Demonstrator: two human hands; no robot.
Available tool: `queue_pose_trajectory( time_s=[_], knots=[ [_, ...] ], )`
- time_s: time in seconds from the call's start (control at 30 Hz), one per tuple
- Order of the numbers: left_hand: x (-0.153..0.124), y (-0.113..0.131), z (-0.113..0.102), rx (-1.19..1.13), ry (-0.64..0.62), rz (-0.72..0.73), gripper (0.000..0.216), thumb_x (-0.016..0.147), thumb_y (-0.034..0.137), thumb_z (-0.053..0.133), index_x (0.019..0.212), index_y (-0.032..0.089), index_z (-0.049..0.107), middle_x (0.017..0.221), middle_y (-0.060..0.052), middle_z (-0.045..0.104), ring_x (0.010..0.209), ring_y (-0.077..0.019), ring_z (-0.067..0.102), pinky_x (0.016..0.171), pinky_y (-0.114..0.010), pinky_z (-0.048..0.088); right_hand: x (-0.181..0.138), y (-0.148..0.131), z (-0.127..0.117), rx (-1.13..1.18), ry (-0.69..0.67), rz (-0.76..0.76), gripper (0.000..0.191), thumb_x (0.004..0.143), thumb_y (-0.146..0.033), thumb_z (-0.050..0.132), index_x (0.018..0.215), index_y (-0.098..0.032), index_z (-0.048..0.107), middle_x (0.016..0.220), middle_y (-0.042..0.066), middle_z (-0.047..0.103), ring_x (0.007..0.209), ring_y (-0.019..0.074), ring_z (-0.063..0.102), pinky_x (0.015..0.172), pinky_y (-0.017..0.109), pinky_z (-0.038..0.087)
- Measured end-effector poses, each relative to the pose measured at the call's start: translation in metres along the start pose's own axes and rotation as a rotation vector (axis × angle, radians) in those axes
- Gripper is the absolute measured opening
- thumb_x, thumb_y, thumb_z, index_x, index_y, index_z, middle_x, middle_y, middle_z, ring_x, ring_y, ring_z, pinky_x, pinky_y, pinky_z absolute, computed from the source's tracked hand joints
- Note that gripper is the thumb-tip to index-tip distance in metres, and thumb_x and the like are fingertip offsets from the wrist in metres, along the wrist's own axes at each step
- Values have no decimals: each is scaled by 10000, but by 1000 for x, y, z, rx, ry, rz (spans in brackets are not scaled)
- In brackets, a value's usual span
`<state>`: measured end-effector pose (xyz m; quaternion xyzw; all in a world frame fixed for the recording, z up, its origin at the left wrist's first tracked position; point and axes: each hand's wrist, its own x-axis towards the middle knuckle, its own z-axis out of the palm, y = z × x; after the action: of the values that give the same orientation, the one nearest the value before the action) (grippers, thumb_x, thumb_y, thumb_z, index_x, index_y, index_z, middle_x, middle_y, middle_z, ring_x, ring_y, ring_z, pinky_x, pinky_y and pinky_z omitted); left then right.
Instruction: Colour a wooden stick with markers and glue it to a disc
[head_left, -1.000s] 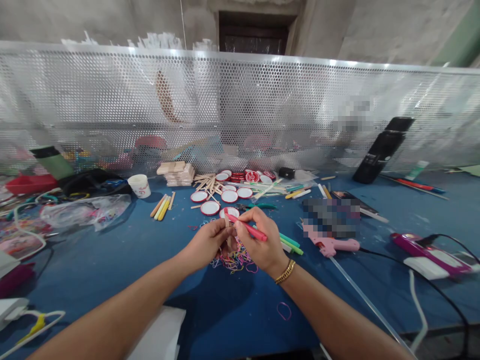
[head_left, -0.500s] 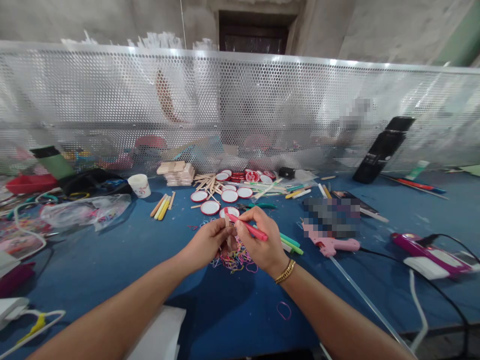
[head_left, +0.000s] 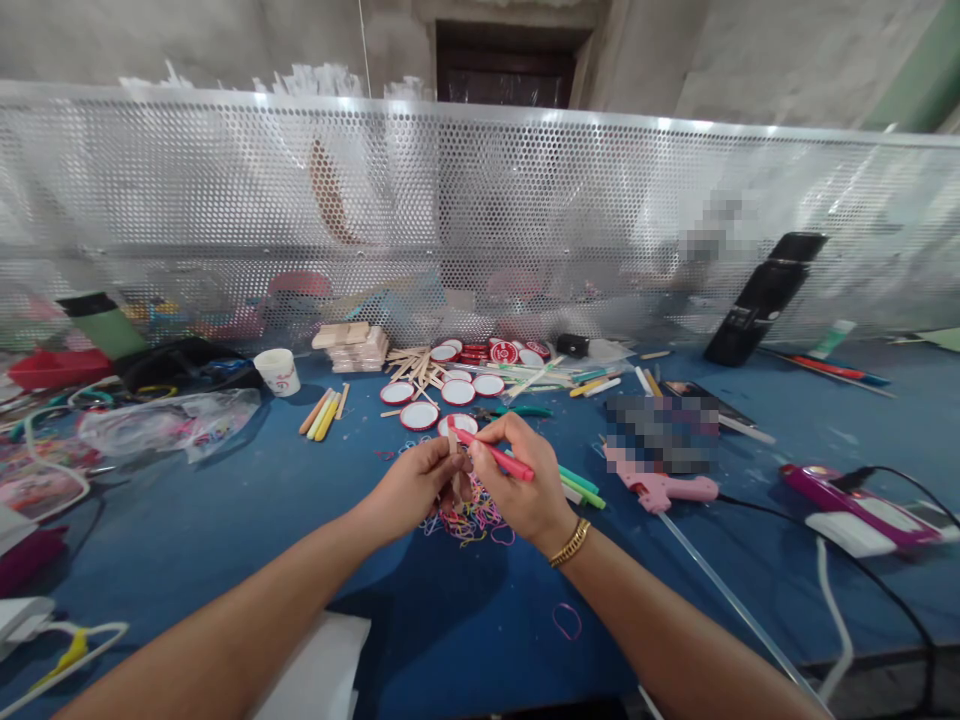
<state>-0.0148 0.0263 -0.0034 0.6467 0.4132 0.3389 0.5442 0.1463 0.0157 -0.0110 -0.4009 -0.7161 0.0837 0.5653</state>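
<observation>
Between the thumb and fingers of my left hand [head_left: 409, 488], a wooden craft stick [head_left: 454, 443] stands roughly upright. My right hand [head_left: 531, 485] grips a red marker [head_left: 506, 461] like a pen, its front end at the stick's top, which looks red. The marker's exact contact is too small to make out. Below both hands lies a heap of coloured rubber bands [head_left: 477, 530], partly covered by the fingers. Just beyond them are white-lined red jar lids [head_left: 418, 415]. Green markers [head_left: 583, 488] lie beside my right wrist.
A pink glue gun [head_left: 679, 489] with a cord lies at right, near a purple power strip [head_left: 862, 508]. Stacked craft sticks [head_left: 352, 350], a paper cup [head_left: 277, 372] and markers [head_left: 321, 415] sit left of centre. A perforated metal panel [head_left: 510, 200] closes off the back.
</observation>
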Motion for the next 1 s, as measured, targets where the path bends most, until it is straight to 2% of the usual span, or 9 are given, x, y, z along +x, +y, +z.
queue_pose_trajectory(
  time_s=[0.43, 0.73, 1.0],
  knots=[
    [-1, 3, 1, 0, 10, -6, 290, 862, 467, 586, 783, 192, 535, 611, 15, 615, 430, -82, 488, 392, -198, 291, 0, 0, 0, -11, 4, -7, 76, 855, -230, 555, 779, -226, 553, 749, 8, 643, 718, 174, 608, 698, 310, 460],
    [-2, 4, 1, 5, 25, 2, 241, 893, 400, 552, 768, 197, 522, 630, 7, 622, 449, -88, 496, 413, -214, 298, -1, 4, 0, -34, 35, 9, 69, 861, -233, 562, 793, -222, 555, 765, 14, 640, 740, 180, 607, 706, 312, 456],
    [0, 1, 0, 9, 8, 3, 250, 884, 421, 552, 798, 188, 531, 630, 14, 613, 442, -81, 487, 397, -201, 282, 0, 1, 0, -12, 5, -10, 77, 861, -230, 553, 785, -214, 558, 753, 12, 639, 729, 171, 603, 707, 306, 454]
  ],
)
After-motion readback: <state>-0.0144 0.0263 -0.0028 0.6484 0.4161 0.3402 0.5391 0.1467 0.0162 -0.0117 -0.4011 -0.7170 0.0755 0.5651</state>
